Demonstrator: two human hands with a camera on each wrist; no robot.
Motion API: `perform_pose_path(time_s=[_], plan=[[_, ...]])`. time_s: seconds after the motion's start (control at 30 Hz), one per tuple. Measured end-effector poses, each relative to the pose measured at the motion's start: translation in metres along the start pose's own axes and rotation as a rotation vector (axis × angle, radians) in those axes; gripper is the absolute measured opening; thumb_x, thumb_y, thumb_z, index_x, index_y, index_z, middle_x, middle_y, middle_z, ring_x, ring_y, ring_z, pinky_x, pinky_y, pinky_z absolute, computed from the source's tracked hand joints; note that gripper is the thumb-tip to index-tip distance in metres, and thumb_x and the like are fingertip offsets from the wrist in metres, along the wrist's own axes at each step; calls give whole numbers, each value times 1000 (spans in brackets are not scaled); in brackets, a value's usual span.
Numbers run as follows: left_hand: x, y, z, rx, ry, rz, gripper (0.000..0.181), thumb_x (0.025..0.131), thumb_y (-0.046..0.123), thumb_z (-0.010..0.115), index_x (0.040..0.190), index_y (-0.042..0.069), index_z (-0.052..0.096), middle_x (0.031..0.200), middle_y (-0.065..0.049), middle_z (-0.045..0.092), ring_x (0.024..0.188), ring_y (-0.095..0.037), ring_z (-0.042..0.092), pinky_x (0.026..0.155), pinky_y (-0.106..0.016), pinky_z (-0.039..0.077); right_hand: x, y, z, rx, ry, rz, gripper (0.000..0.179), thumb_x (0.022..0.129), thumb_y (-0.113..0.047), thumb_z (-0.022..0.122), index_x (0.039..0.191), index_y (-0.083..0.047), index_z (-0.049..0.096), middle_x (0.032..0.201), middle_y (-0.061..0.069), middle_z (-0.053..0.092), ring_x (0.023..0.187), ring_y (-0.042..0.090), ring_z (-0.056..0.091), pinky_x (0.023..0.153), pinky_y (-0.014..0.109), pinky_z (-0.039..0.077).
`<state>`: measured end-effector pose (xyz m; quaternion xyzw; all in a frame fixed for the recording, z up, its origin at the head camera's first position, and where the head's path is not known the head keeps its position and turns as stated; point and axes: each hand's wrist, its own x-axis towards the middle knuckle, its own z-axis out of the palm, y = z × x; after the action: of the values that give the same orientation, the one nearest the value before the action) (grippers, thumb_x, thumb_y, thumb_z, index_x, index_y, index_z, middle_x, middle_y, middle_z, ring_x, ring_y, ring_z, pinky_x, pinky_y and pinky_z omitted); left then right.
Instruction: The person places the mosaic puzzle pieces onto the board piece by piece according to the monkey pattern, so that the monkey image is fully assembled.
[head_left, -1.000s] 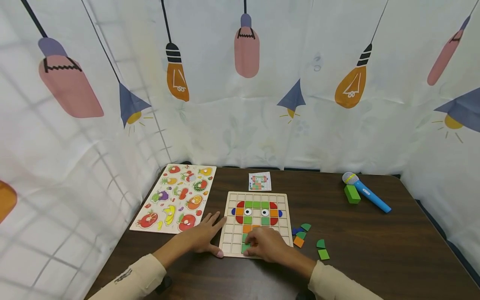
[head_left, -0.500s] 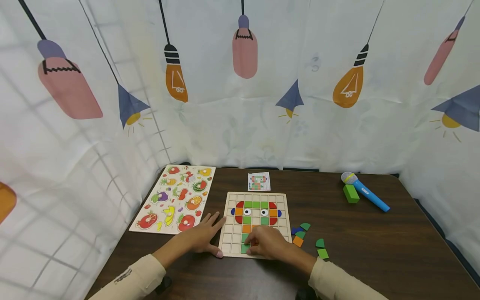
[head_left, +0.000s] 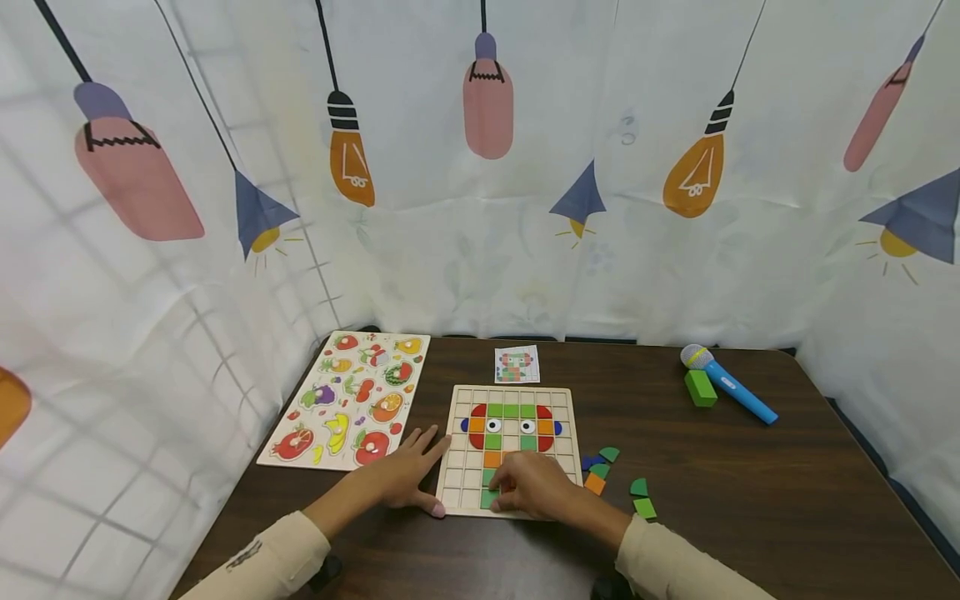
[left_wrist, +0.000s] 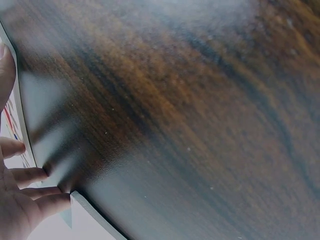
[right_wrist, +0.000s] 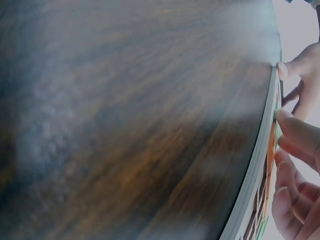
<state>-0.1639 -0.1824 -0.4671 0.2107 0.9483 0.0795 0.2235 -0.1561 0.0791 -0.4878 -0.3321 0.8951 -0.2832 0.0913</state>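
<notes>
A wooden grid board (head_left: 457, 477) bears colored tiles set in a face-like pattern, with two eye tiles. My left hand (head_left: 408, 471) lies with spread fingers by the board's left edge; its thumb touches the lower left corner. In the left wrist view, the fingers of this left hand (left_wrist: 22, 200) reach toward pale board edges. My right hand (head_left: 534, 485) bends over the board's lower part, covering some cells. Its thumb and index finger pinch a green tile (head_left: 488, 499) in the lower rows. The right wrist view shows this right hand (right_wrist: 300, 165) low at the board's edge.
A fruit picture board (head_left: 306, 417) lies left. Behind the grid is a small pattern card (head_left: 517, 365). Loose pieces, including an orange tile (head_left: 595, 483) and a green square (head_left: 644, 508), lie right. Farther back, a blue toy microphone (head_left: 738, 392) leans by a green block (head_left: 701, 388).
The head view has shifted slightly. Both hands keep nearly the same place on the board, and the right thumb and index finger stay at the green tile.
</notes>
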Motion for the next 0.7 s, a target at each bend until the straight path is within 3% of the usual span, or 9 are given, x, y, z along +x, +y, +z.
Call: perform_pose_path(time_s=[0.27,0.5,0.7], plan=[[1,-2,1,-9,5,34,110,75,66,76,159,13,28,165,-22,21,150,-49,21,112,-61,36,-10,16,-24,19,-4,-54,23,94,-34,71,108,-16,77,95,-11,69,78,0,56,69,19,49],[2,-4,1,-8,2,23,110,74,65,76,159,15,28,165,-21,21,150,-48,20,113,-61,35,-33,63,-59,84,52,-47,23,96,-29,70,111,-13,75,93,-9,67,64,1,49,58,19,45],[3,-4,2,-9,4,20,109,74,65,77,159,15,29,165,-20,21,151,-47,20,114,-59,35,-61,108,-83,68,85,32,23,93,-27,74,111,-13,76,94,-8,64,67,1,48,57,20,45]])
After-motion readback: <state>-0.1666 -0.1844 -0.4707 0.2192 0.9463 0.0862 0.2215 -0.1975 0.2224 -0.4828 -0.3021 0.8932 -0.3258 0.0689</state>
